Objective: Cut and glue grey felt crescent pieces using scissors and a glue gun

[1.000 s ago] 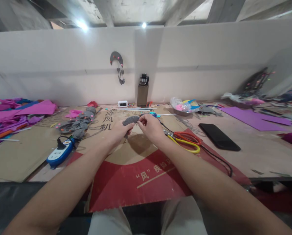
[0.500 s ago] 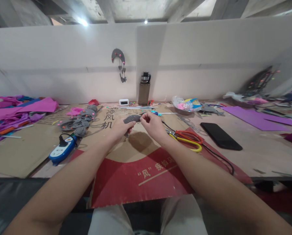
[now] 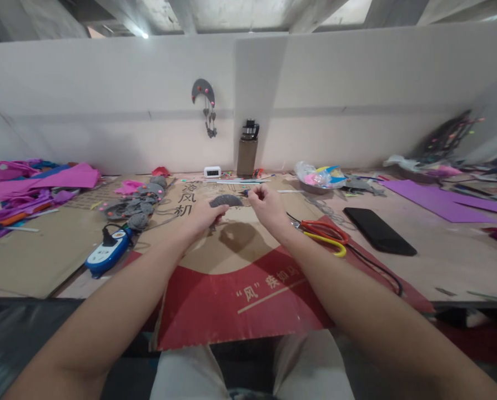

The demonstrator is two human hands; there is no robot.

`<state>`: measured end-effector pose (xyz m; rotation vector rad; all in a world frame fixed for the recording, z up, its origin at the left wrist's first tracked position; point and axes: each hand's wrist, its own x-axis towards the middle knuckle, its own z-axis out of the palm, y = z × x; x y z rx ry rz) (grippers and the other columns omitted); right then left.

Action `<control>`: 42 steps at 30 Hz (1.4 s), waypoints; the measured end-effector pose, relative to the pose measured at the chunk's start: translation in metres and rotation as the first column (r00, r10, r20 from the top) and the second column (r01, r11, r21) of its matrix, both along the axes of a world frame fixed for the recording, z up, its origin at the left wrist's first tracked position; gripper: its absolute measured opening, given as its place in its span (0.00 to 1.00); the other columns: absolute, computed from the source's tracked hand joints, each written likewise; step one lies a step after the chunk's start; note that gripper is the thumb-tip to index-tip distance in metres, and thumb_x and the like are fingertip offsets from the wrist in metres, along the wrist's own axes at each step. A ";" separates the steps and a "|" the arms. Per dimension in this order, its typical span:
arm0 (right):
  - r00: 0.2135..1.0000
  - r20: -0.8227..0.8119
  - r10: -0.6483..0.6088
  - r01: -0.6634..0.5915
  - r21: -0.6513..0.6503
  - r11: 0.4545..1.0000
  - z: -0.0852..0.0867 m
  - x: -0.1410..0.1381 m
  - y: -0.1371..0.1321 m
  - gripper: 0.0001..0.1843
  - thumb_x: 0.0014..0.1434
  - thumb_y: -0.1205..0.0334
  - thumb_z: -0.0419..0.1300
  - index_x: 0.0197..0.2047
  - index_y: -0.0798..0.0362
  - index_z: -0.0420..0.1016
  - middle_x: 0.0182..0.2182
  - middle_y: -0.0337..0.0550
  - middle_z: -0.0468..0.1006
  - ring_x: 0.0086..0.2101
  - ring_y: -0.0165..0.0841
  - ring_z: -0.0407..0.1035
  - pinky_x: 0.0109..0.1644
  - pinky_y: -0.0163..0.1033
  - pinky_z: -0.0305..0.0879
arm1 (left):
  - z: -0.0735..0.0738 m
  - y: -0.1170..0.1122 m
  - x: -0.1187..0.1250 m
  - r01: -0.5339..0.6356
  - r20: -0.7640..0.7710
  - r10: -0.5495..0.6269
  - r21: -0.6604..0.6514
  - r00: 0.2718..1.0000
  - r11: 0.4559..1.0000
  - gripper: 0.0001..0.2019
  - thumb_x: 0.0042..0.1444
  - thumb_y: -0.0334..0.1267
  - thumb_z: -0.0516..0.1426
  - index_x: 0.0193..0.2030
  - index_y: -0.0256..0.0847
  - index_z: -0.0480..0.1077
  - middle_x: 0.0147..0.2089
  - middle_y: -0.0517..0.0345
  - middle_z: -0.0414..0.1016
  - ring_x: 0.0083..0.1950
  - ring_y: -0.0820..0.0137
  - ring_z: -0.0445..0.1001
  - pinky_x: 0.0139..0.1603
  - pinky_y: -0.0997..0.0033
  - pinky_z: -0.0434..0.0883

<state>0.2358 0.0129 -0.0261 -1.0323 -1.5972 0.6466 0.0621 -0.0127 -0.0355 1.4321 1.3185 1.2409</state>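
Note:
A dark grey felt crescent [image 3: 227, 200] is pinched in my left hand [image 3: 206, 215], raised above the printed cardboard sheet [image 3: 215, 311]. To its right, apart from the felt, my right hand [image 3: 269, 208] has its thumb and forefinger pressed together; whatever they hold is too small to make out. Just behind that hand lies a thin tool with a blue end [image 3: 245, 193]. Scissors with red and yellow handles [image 3: 325, 229] rest beside my right forearm.
On the left are a blue-and-white power strip [image 3: 110, 253], grey felt pieces [image 3: 142, 203] and pink felt scraps [image 3: 65, 180]. A black phone [image 3: 377, 230] and a purple sheet [image 3: 423, 203] lie right. A brown bottle [image 3: 247, 153] stands at the wall, below a hanging felt moon [image 3: 202, 91].
My right hand has moved a little right, away from the felt crescent. My left hand still holds the crescent in nearly the same spot. The view has shifted slightly.

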 end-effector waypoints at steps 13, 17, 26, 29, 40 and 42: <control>0.984 0.066 0.166 -0.170 0.055 0.984 -0.011 -0.006 -0.006 0.05 0.54 0.61 0.57 0.34 0.51 0.67 0.25 0.36 0.70 0.26 0.28 0.65 0.31 0.36 0.64 | 0.006 -0.005 0.008 0.042 0.033 -0.042 0.006 0.999 0.999 0.10 0.48 0.40 0.61 0.36 0.39 0.70 0.20 0.61 0.69 0.20 0.76 0.65 0.21 0.77 0.61; 0.982 0.159 0.100 -0.112 0.069 0.991 -0.010 -0.005 -0.009 0.04 0.55 0.60 0.57 0.34 0.51 0.69 0.25 0.39 0.72 0.27 0.31 0.66 0.33 0.38 0.64 | 0.007 -0.009 0.010 0.039 -0.116 -0.029 0.082 0.993 0.996 0.12 0.49 0.42 0.60 0.39 0.39 0.72 0.20 0.63 0.67 0.20 0.76 0.64 0.21 0.77 0.61; 0.988 0.134 0.074 -0.078 0.027 0.997 -0.006 -0.006 -0.009 0.05 0.52 0.61 0.55 0.27 0.51 0.64 0.20 0.34 0.68 0.22 0.27 0.63 0.26 0.33 0.62 | 0.011 -0.014 0.009 0.056 -0.291 -0.010 0.148 0.957 0.987 0.10 0.52 0.43 0.58 0.37 0.40 0.73 0.19 0.65 0.66 0.19 0.77 0.61 0.20 0.77 0.58; 0.992 -0.034 0.119 -0.121 -0.081 0.989 -0.004 -0.007 -0.008 0.05 0.52 0.61 0.55 0.27 0.51 0.62 0.18 0.31 0.66 0.18 0.25 0.63 0.22 0.32 0.62 | 0.008 -0.009 0.008 0.003 -0.189 0.014 0.089 0.982 0.996 0.10 0.51 0.43 0.58 0.36 0.39 0.73 0.18 0.64 0.66 0.18 0.77 0.61 0.19 0.77 0.58; 0.887 -0.298 0.353 -0.367 0.008 0.930 0.010 -0.002 -0.020 0.16 0.60 0.52 0.52 0.26 0.51 0.62 0.20 0.33 0.66 0.21 0.25 0.63 0.29 0.33 0.63 | 0.003 0.010 -0.018 -0.095 0.136 0.096 -0.014 0.986 0.995 0.09 0.47 0.39 0.62 0.32 0.37 0.69 0.21 0.61 0.67 0.17 0.79 0.61 0.16 0.80 0.54; 0.923 -0.148 0.354 -0.355 0.023 0.935 0.008 -0.002 -0.022 0.21 0.62 0.49 0.51 0.22 0.52 0.62 0.18 0.34 0.65 0.22 0.25 0.61 0.30 0.33 0.61 | 0.007 0.013 -0.024 -0.104 0.275 0.105 -0.017 0.956 0.994 0.10 0.44 0.36 0.63 0.32 0.37 0.67 0.22 0.61 0.68 0.19 0.79 0.63 0.16 0.80 0.55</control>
